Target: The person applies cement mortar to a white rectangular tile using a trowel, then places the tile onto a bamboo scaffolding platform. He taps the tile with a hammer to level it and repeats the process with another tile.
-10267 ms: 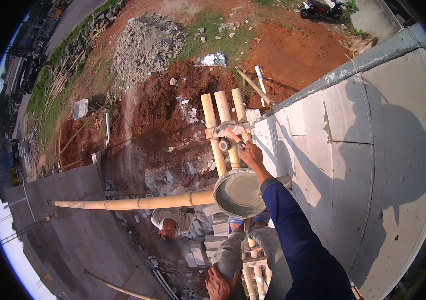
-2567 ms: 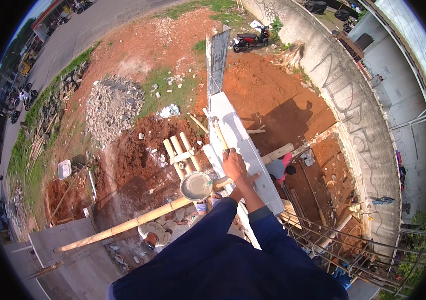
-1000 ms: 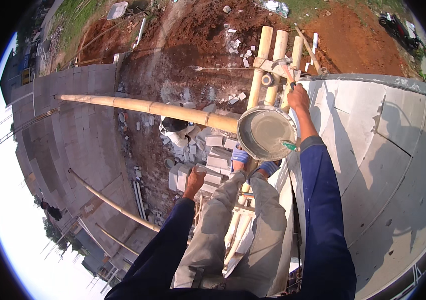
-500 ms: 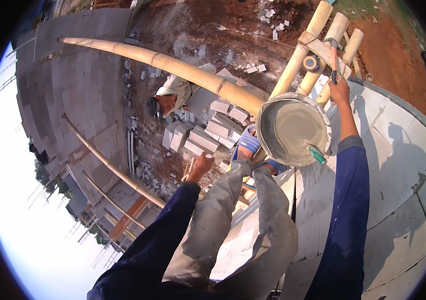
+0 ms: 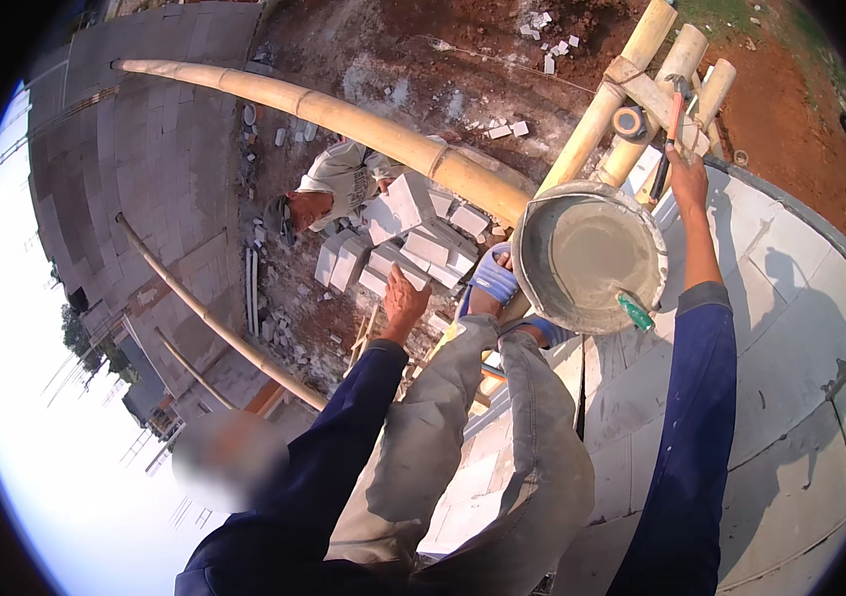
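Observation:
My right hand is at the handle of a hammer with an orange-red shaft and black grip, fingers closed over it. The hammer's head lies against the bamboo poles. Just left of my right forearm stands a bucket of grey mortar; the green handle of a tool, its other end hidden in the mortar, leans inside the rim. My left hand hangs in the air beside my knee, fingers apart and holding nothing. My feet wear blue sandals beside the bucket.
Below, a person handles a white block over a pile of blocks. A long bamboo pole crosses in front of me. A round dark and orange object sits on the poles. A block wall runs along my right.
The person below has raised a white block from the pile. My left hand has lifted slightly and its fingers have spread. More of the hammer's black grip shows beside my right hand.

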Motion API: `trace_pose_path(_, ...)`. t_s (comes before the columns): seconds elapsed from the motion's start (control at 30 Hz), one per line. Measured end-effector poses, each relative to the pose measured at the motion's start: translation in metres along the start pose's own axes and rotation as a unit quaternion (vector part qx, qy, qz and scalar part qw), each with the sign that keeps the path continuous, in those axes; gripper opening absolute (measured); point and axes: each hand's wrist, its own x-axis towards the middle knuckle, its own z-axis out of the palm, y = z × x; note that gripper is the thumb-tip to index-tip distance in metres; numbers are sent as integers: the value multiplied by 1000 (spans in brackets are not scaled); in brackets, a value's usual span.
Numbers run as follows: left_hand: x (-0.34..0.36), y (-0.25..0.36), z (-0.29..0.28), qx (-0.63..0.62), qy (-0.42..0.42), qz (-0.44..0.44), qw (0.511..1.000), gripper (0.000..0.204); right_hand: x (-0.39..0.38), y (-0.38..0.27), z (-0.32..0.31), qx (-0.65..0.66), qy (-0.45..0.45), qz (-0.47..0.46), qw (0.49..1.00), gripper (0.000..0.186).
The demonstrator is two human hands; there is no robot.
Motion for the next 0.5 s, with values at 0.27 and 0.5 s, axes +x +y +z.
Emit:
trace_pose_path(0.27, 59, 30, 4, -81, 133, -99, 983, 141, -8, -2, -25, 0, 146, -12, 989, 76)
trace_pose_path(0.5, 68, 45, -12, -41, 127, -224, 965, 155, -46, -33, -55, 77, 129, -28, 988, 69)
